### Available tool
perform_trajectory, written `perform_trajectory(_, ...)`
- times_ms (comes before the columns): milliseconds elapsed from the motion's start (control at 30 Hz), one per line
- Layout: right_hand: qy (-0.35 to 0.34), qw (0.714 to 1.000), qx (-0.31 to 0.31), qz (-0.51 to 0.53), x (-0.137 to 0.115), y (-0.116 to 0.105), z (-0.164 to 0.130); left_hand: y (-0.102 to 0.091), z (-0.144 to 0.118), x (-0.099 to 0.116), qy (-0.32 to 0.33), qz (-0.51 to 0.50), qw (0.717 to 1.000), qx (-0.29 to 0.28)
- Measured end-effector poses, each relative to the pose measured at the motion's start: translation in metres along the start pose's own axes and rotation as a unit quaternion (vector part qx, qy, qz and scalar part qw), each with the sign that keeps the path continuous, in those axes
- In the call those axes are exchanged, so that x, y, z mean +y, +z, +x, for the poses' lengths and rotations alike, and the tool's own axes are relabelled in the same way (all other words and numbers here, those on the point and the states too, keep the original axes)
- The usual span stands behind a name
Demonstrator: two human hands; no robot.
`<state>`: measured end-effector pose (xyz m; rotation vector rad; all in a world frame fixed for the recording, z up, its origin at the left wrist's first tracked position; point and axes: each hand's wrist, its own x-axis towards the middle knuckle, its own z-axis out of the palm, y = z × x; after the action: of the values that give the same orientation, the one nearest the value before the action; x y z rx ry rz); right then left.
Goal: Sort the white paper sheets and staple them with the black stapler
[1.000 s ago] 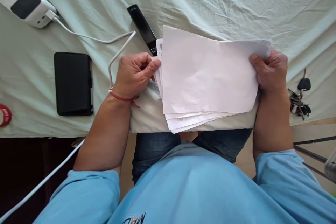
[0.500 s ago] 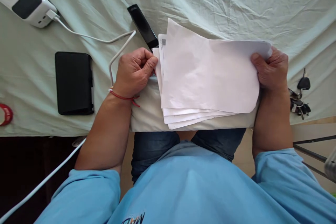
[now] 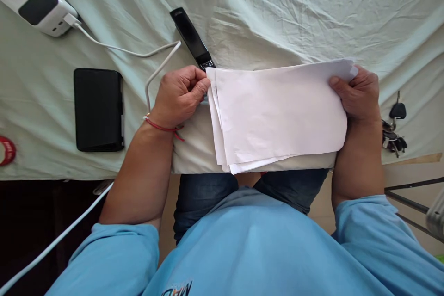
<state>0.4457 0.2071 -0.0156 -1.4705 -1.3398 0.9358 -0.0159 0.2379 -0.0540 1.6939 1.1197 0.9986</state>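
Observation:
A stack of white paper sheets (image 3: 280, 111) is held between my two hands above the table's near edge. My left hand (image 3: 182, 92) pinches the stack's upper left corner between thumb and fingers; a red string circles that wrist. My right hand (image 3: 359, 90) grips the right end, thumb on top and fingers underneath, where the paper curls up. At the left side the sheets are fanned slightly, so several edges show. The top sheet looks blank. Just beyond my left hand lies a dark mobile phone (image 3: 190, 34), its keypad end partly covered by the paper.
A pale green cloth (image 3: 312, 14) covers the table. To the left are a black case (image 3: 99, 110), a white power bank (image 3: 48, 9) with a white cable (image 3: 121, 48), and a red ring-shaped object (image 3: 7, 150). Keys (image 3: 395, 134) lie at the right, beside my forearm.
The top sheet's raised upper left corner has come down, and the stack's left edges sit closer together. More of the phone's keypad shows. Both hands keep their grip.

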Motion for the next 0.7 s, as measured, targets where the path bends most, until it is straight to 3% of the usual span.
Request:
perform_trajectory(200, 0.004, 0.999, -0.016, -0.029, 0.001, -0.004, 0.0, 0.001, -0.003, 0.006, -0.032, -0.017, 0.999, -0.008)
perform_trajectory(433, -0.004, 1.0, 0.029, -0.011, 0.007, 0.002, 0.0, 0.0, 0.002, -0.011, -0.003, -0.052, 0.998, -0.027)
perform_trajectory(700, 0.005, 0.999, 0.034, -0.007, 0.004, 0.004, -0.001, 0.003, 0.0, 0.004, -0.01, -0.007, 0.999, 0.033)
